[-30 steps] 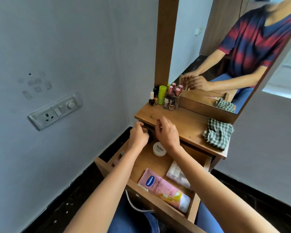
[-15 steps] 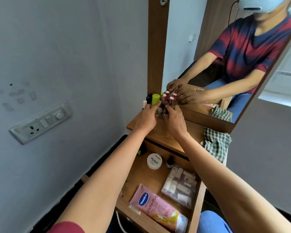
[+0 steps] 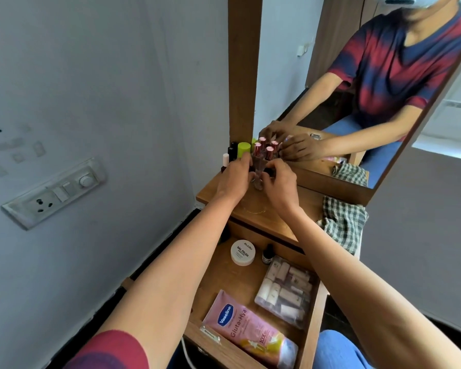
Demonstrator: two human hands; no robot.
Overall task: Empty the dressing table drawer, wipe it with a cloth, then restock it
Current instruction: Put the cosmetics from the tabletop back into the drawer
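Hands have risen from the open wooden drawer [image 3: 310, 334] — left hand [image 3: 234, 179] and right hand [image 3: 278, 186] now clasp pink-capped nail polish bottles [image 3: 262, 155] between them, so emptying continues.

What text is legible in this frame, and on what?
"Vaseline" – blue badge on the pink lotion tube in the open wooden drawer.
"Gluta-Hya" – along the same tube.
"10X" – lower on the tube.
"NAIL POLISH" – lid of the round white jar; the brand line above it reads roughly "ZUDIO", and the finer print below is too small.
Small black dropper bottle: label blurred.
Clear packet of small tubes: print too small.
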